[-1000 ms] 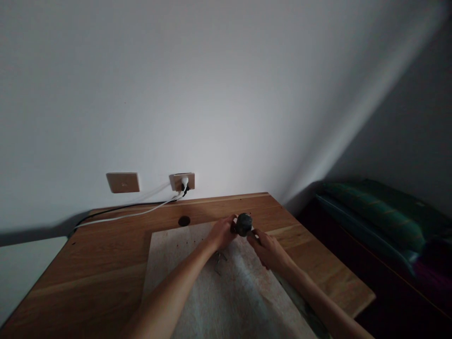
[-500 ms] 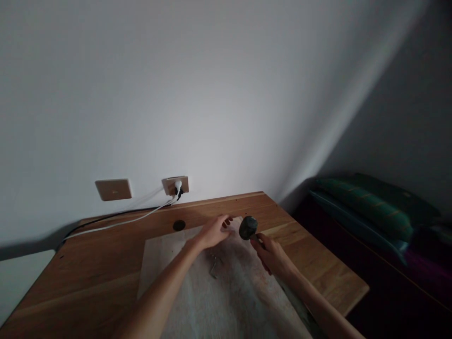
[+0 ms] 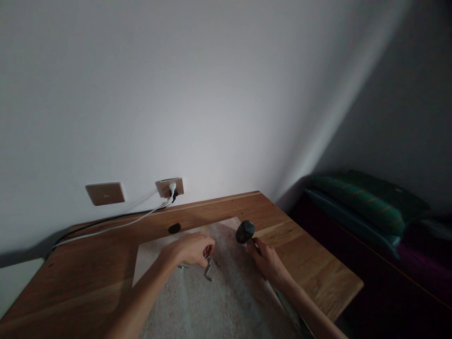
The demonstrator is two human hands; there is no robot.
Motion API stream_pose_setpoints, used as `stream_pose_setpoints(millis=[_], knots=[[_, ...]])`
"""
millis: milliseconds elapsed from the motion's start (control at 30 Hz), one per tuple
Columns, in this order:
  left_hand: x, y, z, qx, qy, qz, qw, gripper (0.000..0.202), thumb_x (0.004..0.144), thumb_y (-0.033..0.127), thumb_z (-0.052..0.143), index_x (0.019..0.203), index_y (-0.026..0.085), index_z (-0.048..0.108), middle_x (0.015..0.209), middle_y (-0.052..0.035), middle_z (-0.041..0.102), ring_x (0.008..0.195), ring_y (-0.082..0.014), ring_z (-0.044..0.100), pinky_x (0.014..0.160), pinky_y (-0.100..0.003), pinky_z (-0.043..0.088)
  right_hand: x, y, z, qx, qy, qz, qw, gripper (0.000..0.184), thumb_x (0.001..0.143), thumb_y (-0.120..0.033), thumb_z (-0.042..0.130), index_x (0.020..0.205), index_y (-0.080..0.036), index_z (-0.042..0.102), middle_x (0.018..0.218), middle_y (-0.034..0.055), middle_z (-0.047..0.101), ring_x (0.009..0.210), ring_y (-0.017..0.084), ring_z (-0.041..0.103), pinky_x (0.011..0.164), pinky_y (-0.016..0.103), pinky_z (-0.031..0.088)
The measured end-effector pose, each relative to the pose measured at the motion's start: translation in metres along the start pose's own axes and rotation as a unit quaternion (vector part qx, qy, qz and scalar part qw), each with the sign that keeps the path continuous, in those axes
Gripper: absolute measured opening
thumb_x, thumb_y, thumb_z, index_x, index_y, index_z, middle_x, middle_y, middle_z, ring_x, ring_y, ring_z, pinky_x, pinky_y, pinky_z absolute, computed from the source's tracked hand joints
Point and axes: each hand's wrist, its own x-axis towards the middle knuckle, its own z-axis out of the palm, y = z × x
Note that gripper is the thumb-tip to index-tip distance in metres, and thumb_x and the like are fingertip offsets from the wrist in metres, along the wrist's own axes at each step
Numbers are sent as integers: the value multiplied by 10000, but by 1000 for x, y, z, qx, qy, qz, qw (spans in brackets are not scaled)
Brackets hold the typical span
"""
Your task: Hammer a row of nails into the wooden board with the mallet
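Note:
My right hand (image 3: 270, 261) is wrapped round the handle of a mallet (image 3: 245, 231), whose dark, rounded head is raised at the right edge of a pale board (image 3: 190, 306). Over the middle of that board my left hand (image 3: 196, 249) has its fingers curled together. They pinch at a small, shiny metal piece (image 3: 209, 270), partly hidden by the fingertips; its exact kind is too small to make out. More small metal bits lie beside and under this hand. A tiny speck (image 3: 229, 233) rests near the board's far edge.
The board lies on a wooden table (image 3: 303, 249) with a dark round cable hole (image 3: 174, 228). Behind it, a wall socket (image 3: 170, 188) holds plugs with white and black cables. A white surface (image 3: 21, 282) is at left. Green cushions (image 3: 363, 202) lie beyond the table's right side.
My left hand has drawn back from the board's far edge toward the metal pieces and its fingers have closed. The mallet stays in my right hand, nearly in place. The view has shifted slightly.

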Motion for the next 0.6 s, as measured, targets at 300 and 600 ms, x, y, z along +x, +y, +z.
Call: stream_pose_setpoints(millis=[300,600], knots=[[8,0,-6,-79,33,29,996,194,741,38,671,827,208,712,767,37,681,710,-138,612,629,-219,393,1,4,3,9,1,-6,1000,283,1034,-391,396,1011,-229,627,675,32,688,615,249,719,600,272,435],[50,-13,32,-190,286,17,939,121,883,123,647,952,187,722,935,-31,765,886,-184,695,864,-281,516,0,4,2,19,22,-19,999,278,1018,-391,424,1005,-230,651,846,84,776,878,285,772,675,275,464]])
